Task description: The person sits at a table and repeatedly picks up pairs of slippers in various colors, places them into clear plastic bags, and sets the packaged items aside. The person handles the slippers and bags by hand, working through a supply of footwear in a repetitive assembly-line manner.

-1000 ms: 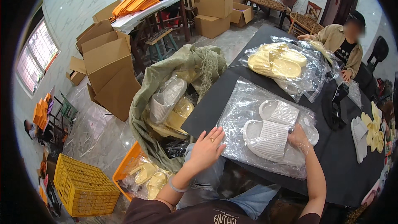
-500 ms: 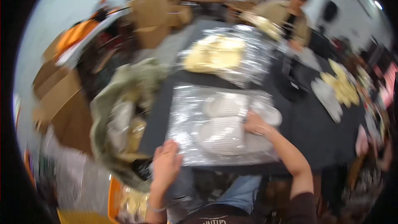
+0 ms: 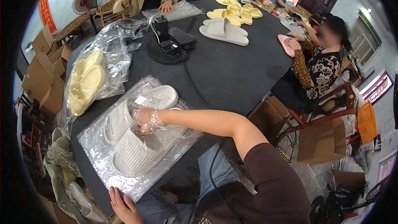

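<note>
A pair of light grey ribbed slippers point(image 3: 139, 153) lies inside a clear plastic bag point(image 3: 97, 135) on the black-covered table. My right hand point(image 3: 145, 120) is inside the bag, under the film up to the wrist. It is closed at the inner edges of the two straps; its fingertips are partly hidden in the slippers. My left hand point(image 3: 123, 208) rests by the near corner of the bag at the table edge, fingers stretched out, holding nothing. Beyond the bag lie bagged pale yellow slippers point(image 3: 87, 83).
A black device with cables point(image 3: 169, 43) sits on the dark table point(image 3: 224, 83). Loose grey slippers point(image 3: 224, 32) and yellow ones point(image 3: 232, 13) lie farther back. Co-workers sit around; one handles a pink slipper point(image 3: 288, 45). Cardboard boxes point(image 3: 321, 141) stand at right, a green sack point(image 3: 58, 170) at left.
The whole view has swung to the right, bringing more of the table and co-workers into sight. My right hand stays at the slippers, my left by the bag's near corner.
</note>
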The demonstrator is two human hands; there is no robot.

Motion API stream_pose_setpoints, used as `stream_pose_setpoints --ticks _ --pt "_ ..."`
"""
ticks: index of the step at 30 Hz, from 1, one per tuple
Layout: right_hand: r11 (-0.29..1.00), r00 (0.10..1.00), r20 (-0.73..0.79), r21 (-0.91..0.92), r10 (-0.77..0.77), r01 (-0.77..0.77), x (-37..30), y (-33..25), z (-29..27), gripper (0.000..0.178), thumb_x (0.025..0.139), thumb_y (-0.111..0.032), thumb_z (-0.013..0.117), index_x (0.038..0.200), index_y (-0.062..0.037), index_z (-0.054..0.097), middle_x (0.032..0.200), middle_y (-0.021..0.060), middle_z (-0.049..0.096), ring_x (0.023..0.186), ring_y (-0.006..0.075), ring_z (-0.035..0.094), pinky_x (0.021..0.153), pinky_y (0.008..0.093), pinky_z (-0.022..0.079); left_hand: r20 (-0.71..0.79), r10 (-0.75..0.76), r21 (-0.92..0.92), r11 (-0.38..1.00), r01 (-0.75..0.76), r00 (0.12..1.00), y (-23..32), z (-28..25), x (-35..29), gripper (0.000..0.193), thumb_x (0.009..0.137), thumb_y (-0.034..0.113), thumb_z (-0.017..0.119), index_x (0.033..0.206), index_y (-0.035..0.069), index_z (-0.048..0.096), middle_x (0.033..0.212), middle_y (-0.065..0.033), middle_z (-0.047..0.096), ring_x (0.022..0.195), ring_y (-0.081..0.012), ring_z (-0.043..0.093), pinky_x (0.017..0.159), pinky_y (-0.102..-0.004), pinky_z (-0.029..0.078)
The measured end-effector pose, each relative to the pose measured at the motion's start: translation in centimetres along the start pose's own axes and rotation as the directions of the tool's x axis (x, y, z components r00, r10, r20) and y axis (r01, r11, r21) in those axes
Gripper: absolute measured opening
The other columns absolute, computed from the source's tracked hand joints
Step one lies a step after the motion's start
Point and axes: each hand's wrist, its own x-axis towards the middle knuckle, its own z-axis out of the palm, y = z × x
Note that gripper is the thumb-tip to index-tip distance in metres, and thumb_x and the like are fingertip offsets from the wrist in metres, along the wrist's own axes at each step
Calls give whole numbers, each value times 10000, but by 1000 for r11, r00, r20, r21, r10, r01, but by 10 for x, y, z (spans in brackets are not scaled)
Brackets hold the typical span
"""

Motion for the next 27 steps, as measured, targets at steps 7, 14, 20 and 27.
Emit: stream_pose_setpoints --ticks 7,14,20,27 --pt "995 997 71 -99 19 -12 1 -6 -6 388 625 -317 664 848 1 673 808 211 652 818 369 617 820 428 448 17 -26 -69 997 27 1000 -5 3 -1 388 953 240 475 1280 35 516 1424 -178 397 1333 -318 337 1049 -478 286" --pt "1000 1000 -6 25 18 -18 -4 -8 -13 438 624 -337 681 847 39 653 852 252 640 878 386 611 836 440 453 65 -49 -201 978 61 997 -9 6 4 467 920 382 504 1300 112 526 1457 -169 352 1375 -299 258 1056 -560 205" --pt "999 998 55 -43 11 -9 1 -20 -21 364 560 -291 679 729 31 659 719 245 625 725 372 625 705 434 499 177 -1 19 1000 -2 984 -10 -26 28 287 894 121 524 1149 0 571 1207 -169 543 1136 -333 504 959 -415 390" --pt "893 833 338 -60 438 -445 0 -56 -57 444 683 -193 641 1038 66 578 1019 282 600 990 399 581 868 430 466 15 172 47 984 -173 985 -24 -10 81 513 850 89 573 1333 9 421 1399 -180 412 1309 -333 369 1084 -417 281"
